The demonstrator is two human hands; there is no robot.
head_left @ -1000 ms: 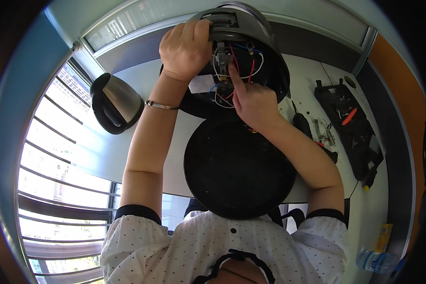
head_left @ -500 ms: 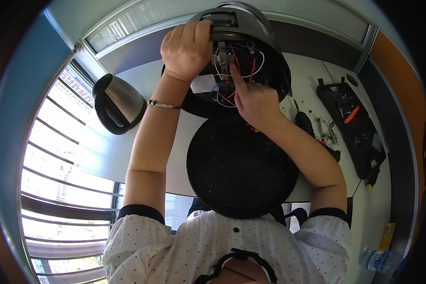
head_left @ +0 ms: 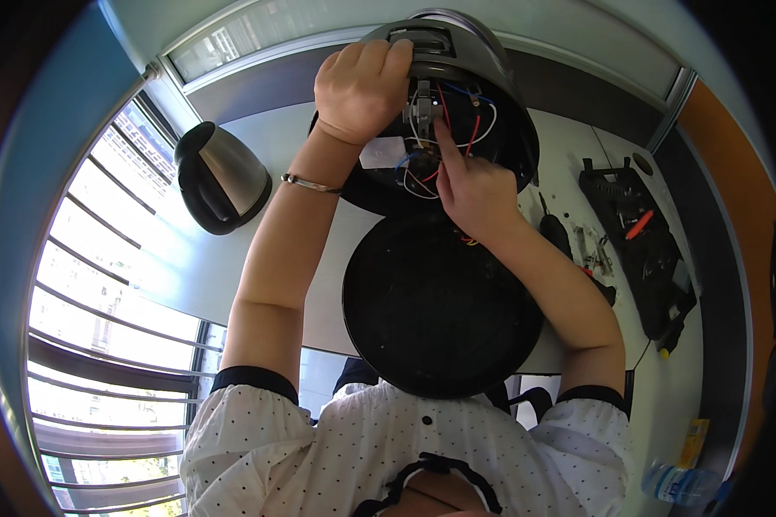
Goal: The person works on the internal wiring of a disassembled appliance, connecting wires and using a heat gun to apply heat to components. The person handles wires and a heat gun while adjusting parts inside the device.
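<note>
A round black and silver appliance (head_left: pixel 500 95) lies tipped toward me on the white table (head_left: pixel 190 267), its open underside showing red, white and blue wires (head_left: pixel 466 138). My left hand (head_left: pixel 358 86) grips its upper rim. My right hand (head_left: pixel 470 185) reaches into the opening, the index finger pressing on a small metal part among the wires. The black round base cover (head_left: pixel 440 302) lies flat just below, under my right wrist.
A steel kettle with a black handle (head_left: pixel 220 177) stands to the left. A black tool roll with an orange-handled tool (head_left: pixel 638 241) and loose screwdrivers (head_left: pixel 569 237) lie at the right. A window with slats fills the left side; a water bottle (head_left: pixel 677 482) sits lower right.
Both hands stay on the appliance; the view has shifted slightly, and my right index finger has moved a little among the wires.
</note>
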